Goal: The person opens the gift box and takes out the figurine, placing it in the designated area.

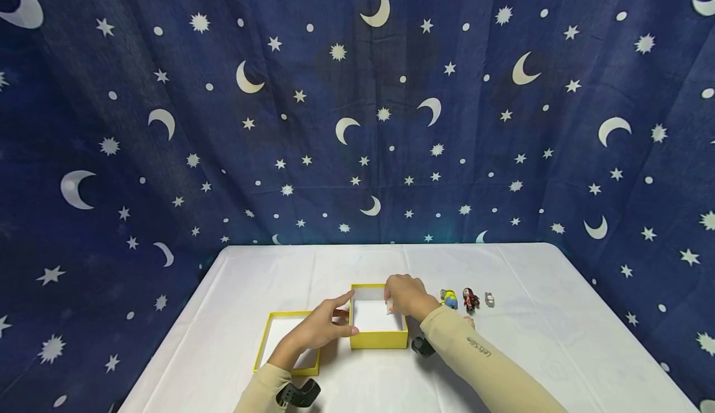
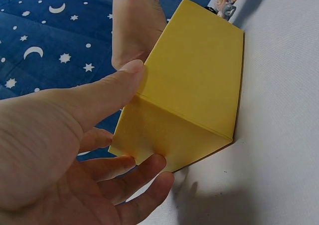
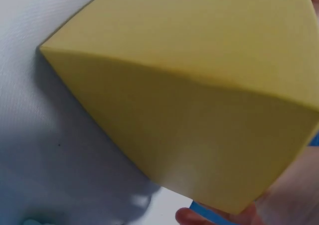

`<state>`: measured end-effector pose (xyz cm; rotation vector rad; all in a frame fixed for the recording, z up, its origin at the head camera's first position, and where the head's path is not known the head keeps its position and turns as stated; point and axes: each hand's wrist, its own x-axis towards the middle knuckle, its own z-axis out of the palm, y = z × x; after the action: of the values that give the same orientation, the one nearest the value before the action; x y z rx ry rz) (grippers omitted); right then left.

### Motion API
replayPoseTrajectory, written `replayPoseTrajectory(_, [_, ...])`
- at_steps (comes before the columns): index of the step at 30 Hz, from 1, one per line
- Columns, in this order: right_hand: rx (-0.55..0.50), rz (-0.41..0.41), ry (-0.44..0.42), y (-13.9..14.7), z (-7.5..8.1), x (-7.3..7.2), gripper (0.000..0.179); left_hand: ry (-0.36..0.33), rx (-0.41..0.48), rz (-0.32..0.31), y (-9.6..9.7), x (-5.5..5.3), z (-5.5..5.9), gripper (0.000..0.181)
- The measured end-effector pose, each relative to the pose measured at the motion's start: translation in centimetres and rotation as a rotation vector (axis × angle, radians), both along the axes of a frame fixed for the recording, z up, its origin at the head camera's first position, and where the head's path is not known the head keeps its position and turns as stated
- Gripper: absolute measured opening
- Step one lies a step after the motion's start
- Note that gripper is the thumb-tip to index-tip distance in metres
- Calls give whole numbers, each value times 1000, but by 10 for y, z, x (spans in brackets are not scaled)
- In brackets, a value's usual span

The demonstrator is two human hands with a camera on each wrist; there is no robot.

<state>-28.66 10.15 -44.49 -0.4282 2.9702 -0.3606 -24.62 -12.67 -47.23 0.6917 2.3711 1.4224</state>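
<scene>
A yellow box (image 1: 378, 340) with a white inside stands uncovered on the table. My left hand (image 1: 319, 327) holds its left side, with the thumb at the near corner and the forefinger by the far one. In the left wrist view the thumb and fingers of the left hand (image 2: 84, 135) press on two faces of the yellow box (image 2: 194, 70). Over the box's right wall reaches my right hand (image 1: 408, 293), pinching a small white-and-orange figurine (image 1: 390, 307) inside; the fingertips are partly hidden. The box (image 3: 184, 85) fills most of the right wrist view.
Left of the box lies a yellow-rimmed lid (image 1: 270, 332), inside up, partly under the left arm. To the right are a yellow-and-blue figurine (image 1: 449, 299), a dark red figurine (image 1: 470, 300) and a small grey figurine (image 1: 489, 299). Another figurine (image 1: 470, 321) shows beside the right sleeve.
</scene>
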Motion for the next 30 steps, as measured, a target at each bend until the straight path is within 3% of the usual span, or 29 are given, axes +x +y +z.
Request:
replayPoseTrajectory(8, [-47,53,-8,3,2,2,15,7,-21,-2,0,-1,-2,85])
replayPoseTrajectory(18, [-77,30,-24,9,-2,-2,32,9,-23,9,-1,-2,1,82])
replayPoseTrajectory(24, [-83,33,-121,14,-2,-6,18,-4,-13,16,-1,-1,0,83])
replayPoseTrajectory(30, [-160,82,-227,19,-3,-10,36,-7,-11,15,-1,-1,0,82])
